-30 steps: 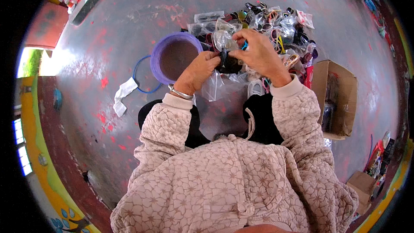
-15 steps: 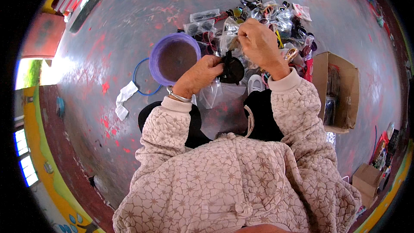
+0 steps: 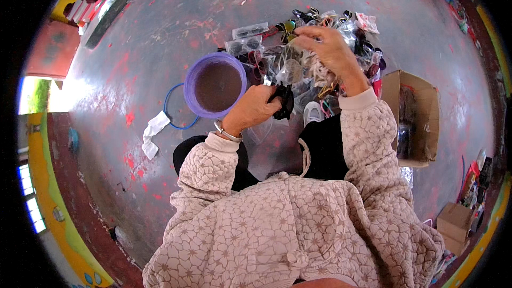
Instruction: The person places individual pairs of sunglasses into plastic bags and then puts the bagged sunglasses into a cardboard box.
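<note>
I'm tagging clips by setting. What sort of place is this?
Probably an indoor room used as an informal work or storage space: it has a smooth grey floor, a yellow-painted wall at the left rim, and a heap of bagged and loose sunglasses near an open cardboard box.

The black glasses (image 3: 285, 100), dark-lensed, were tilted in the left hand (image 3: 255, 108); a clear, crumpled bag (image 3: 292, 70) was just beyond them, partly blurred.

Bagged eyewear (image 3: 245, 45) heaped on a worn, red-flecked floor (image 3: 154, 53) beside a cardboard box (image 3: 429, 122) suggests an informal workroom or stockroom; a yellow-painted wall (image 3: 49, 181) and daylit opening (image 3: 40, 96) line the floor's left edge.
</note>
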### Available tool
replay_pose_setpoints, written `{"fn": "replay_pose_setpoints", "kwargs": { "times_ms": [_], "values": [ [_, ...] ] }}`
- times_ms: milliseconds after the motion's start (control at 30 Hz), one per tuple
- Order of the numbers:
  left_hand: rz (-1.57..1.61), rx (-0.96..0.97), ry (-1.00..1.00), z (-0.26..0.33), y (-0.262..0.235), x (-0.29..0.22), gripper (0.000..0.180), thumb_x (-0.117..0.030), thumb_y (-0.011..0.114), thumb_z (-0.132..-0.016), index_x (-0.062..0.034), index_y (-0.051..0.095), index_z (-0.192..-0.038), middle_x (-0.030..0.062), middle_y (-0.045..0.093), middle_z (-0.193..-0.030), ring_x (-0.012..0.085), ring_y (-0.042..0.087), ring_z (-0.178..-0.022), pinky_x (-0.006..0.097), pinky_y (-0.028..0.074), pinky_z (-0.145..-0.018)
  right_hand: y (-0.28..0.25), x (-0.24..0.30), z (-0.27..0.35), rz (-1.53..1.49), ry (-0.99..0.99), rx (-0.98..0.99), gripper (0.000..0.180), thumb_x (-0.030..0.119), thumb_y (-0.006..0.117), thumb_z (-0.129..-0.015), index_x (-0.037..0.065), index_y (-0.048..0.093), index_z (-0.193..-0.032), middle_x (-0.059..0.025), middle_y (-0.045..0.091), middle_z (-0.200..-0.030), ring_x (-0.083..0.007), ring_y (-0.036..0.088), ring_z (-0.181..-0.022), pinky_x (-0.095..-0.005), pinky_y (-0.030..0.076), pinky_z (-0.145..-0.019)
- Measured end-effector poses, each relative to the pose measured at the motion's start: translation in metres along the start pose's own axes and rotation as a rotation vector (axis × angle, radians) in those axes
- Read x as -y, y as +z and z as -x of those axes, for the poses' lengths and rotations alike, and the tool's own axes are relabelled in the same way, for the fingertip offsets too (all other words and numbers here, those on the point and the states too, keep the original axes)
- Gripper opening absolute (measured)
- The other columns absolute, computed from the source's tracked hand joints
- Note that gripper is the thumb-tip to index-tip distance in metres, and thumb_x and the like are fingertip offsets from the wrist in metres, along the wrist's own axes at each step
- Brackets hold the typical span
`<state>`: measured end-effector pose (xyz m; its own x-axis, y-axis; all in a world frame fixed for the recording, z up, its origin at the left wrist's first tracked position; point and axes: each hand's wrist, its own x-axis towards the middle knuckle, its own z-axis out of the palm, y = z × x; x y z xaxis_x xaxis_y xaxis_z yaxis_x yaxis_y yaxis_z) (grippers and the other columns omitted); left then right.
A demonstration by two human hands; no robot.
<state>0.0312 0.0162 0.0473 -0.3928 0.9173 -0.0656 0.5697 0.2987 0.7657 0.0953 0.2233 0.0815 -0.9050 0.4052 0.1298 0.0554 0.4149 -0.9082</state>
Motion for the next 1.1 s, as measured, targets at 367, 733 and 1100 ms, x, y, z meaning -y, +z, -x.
{"fn": "replay_pose_setpoints", "kwargs": {
  "times_ms": [367,733,1100],
  "values": [
    [0.205,0.209,-0.077,0.003,0.004,-0.011,0.025,-0.017,0.049,-0.075,0.0082,0.048,-0.075,0.0239,0.040,-0.062,0.0301,0.042,-0.053,0.039,0.038,-0.054,0.013,-0.013,-0.001,0.273,-0.002,-0.113,0.019,0.015,0.064,-0.073,-0.004,0.062,-0.068,-0.0048,0.048,-0.048,-0.0088,0.043,-0.047,-0.0278,0.036,-0.047],
    [0.829,0.001,-0.377,0.015,-0.002,-0.005,0.023,-0.018,0.050,-0.084,0.0021,0.057,-0.092,-0.0010,0.056,-0.076,0.0110,0.051,-0.064,0.025,0.044,-0.057,-0.015,-0.023,-0.004,-0.024,0.248,-0.123,0.030,0.026,0.064,-0.075,-0.004,0.065,-0.075,-0.0078,0.059,-0.061,-0.0124,0.052,-0.054,-0.0295,0.043,-0.056],
    [1.290,0.106,-0.277,0.014,-0.014,0.003,0.025,-0.022,0.055,-0.084,0.0000,0.054,-0.095,0.0018,0.054,-0.074,0.0070,0.048,-0.060,0.021,0.039,-0.050,0.013,-0.002,0.007,-0.352,0.208,-0.090,0.030,0.024,0.059,-0.079,-0.002,0.056,-0.065,0.0069,0.041,-0.053,-0.0033,0.033,-0.047,-0.0231,0.025,-0.042]
  ]
}}
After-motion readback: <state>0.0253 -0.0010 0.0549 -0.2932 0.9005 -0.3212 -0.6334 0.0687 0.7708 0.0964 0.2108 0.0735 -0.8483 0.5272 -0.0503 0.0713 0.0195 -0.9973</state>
